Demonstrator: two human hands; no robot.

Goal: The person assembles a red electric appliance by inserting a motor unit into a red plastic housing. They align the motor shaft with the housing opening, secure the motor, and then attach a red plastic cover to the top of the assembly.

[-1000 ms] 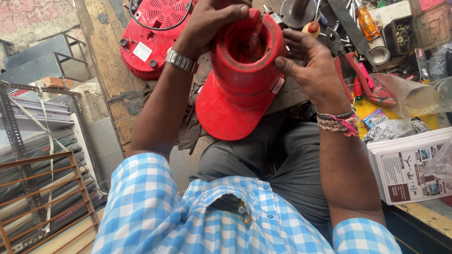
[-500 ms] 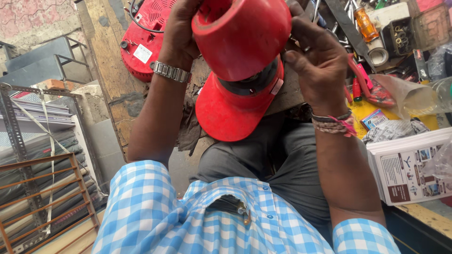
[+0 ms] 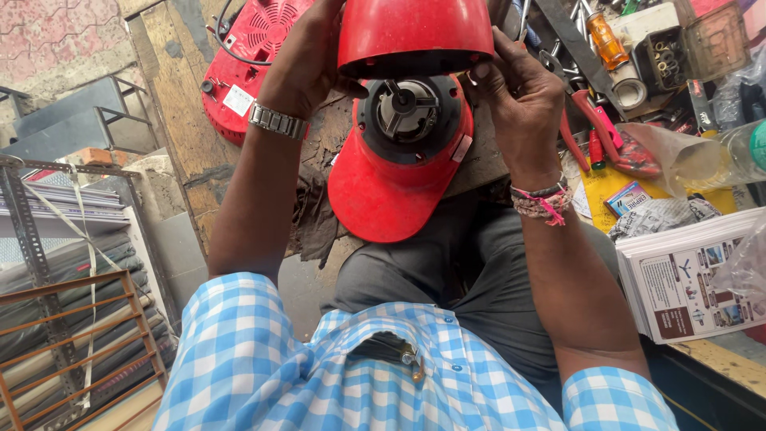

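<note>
Both hands hold a red dome-shaped housing point(image 3: 415, 36) raised just above a red mixer base point(image 3: 399, 160), a narrow gap showing between the 2. The left hand point(image 3: 307, 68) wraps the housing's left side with fingers curled closed on it; the right hand point(image 3: 519, 100) presses its right side, fingertips on the lower rim. The housing's open mouth faces down toward the base, its long axis running roughly upright, tilted slightly away from the person.

The base sits on the worn wooden bench edge point(image 3: 175, 88), its flared foot overhanging toward the person's lap, its black motor coupling point(image 3: 407, 108) facing up. A small pale rectangular label point(image 3: 461, 148) sits on the base's right flank.

Room is tight on the right: pliers with red handles point(image 3: 614, 136), an orange-handled screwdriver point(image 3: 602, 40) and a stack of white printed leaflets point(image 3: 694, 275) crowd in. On the left lies another red vented appliance cover point(image 3: 255, 56) with a white square sticker point(image 3: 238, 100); beyond the bench edge stands a metal rack point(image 3: 72, 319).
</note>
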